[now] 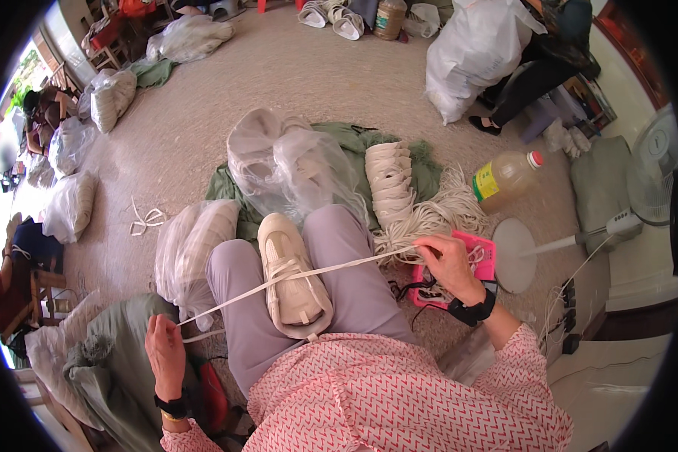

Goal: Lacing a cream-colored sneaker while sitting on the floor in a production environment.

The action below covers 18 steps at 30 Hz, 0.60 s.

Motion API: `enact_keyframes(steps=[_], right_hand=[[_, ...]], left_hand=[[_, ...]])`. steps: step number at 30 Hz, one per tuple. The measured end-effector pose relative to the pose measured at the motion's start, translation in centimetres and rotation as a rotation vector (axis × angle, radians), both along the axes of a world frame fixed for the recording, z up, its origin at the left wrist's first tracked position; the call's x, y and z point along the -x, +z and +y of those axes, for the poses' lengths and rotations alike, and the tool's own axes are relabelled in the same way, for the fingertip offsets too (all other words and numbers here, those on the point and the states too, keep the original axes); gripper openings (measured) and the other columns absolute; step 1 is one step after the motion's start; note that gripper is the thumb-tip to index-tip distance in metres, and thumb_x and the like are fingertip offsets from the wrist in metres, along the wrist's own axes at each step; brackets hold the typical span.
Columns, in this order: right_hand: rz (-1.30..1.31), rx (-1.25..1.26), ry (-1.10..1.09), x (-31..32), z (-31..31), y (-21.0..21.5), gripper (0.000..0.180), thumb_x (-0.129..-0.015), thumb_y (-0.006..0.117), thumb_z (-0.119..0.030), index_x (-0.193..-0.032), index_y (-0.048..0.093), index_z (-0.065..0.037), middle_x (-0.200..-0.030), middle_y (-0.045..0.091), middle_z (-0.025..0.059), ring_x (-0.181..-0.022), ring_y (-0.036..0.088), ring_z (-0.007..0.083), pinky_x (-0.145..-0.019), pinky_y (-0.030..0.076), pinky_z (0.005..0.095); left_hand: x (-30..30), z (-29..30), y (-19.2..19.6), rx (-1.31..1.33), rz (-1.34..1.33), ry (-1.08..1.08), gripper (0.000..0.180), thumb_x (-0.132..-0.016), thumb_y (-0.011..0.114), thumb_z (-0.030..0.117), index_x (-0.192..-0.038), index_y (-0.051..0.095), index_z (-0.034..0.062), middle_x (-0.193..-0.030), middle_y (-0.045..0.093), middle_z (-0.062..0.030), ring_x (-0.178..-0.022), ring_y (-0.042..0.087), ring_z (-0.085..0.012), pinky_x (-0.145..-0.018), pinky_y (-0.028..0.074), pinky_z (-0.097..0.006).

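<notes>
A cream sneaker (pixel 307 303) rests on my lap between my thighs, its toe pointing away from me. A flat cream shoelace (pixel 354 264) is drawn out taut across the shoe's lacing area, and more lace crosses the upper near the toe. One end is pinched in my left hand (pixel 166 352), held out low beside my left thigh. My right hand (pixel 452 265) pinches the other side of the lace, raised above a pink basket (pixel 492 260). Whether the stretched lace runs through the eyelets cannot be made out.
Beyond my knees lie a bundle of loose laces (pixel 450 207), a stack of cream shoe pieces (pixel 389 184) and clear plastic bags of shoes (pixel 197 248). A large bottle (pixel 505 179) and a fan (pixel 618 220) stand to the right. Another person (pixel 539 71) sits beside a white sack (pixel 478 49).
</notes>
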State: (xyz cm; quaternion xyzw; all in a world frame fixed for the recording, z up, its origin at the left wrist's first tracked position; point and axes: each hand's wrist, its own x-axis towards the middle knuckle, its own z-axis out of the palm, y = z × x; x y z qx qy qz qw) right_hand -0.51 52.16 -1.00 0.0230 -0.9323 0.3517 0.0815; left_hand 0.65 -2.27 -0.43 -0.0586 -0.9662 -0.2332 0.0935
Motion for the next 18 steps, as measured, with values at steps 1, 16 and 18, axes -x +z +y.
enact_keyframes(steps=[1, 16, 18], right_hand=[[0.000, 0.000, -0.007, -0.2, 0.0, 0.0, 0.015, -0.090, 0.068, -0.003, -0.104, 0.073, 0.000, -0.092, 0.072, 0.0175, -0.083, 0.070, 0.0355, -0.073, 0.054, 0.0398], [-0.003, -0.076, -0.161, -1.8, 8.1, -4.1, 0.016, -0.092, 0.065, -0.003, -0.105, 0.074, 0.001, -0.090, 0.074, 0.0182, -0.079, 0.070, 0.0343, -0.071, 0.054, 0.0391], [-0.085, 0.026, -0.230, -1.1, 8.6, -4.8, 0.017, -0.093, 0.065, -0.003, -0.107, 0.074, 0.002, -0.086, 0.073, 0.0175, -0.072, 0.069, 0.0287, -0.067, 0.053, 0.0365]], left_hand=[[0.0, 0.0, 0.3, 0.046, -0.009, 0.022, 0.016, -0.083, 0.061, -0.009, -0.090, 0.049, -0.0012, -0.083, 0.052, -0.0171, -0.076, 0.056, -0.0398, -0.067, 0.044, -0.048], [1.4, -4.5, -0.3, 0.092, 0.076, 0.146, 0.004, -0.092, 0.056, -0.003, -0.094, 0.052, -0.0021, -0.072, 0.054, -0.0176, -0.062, 0.054, -0.0344, -0.060, 0.042, -0.044], [0.7, -6.6, 0.6, 0.081, 0.112, 0.228, 0.006, -0.091, 0.057, -0.002, -0.095, 0.053, -0.0022, -0.072, 0.054, -0.0171, -0.062, 0.053, -0.0326, -0.060, 0.042, -0.044]])
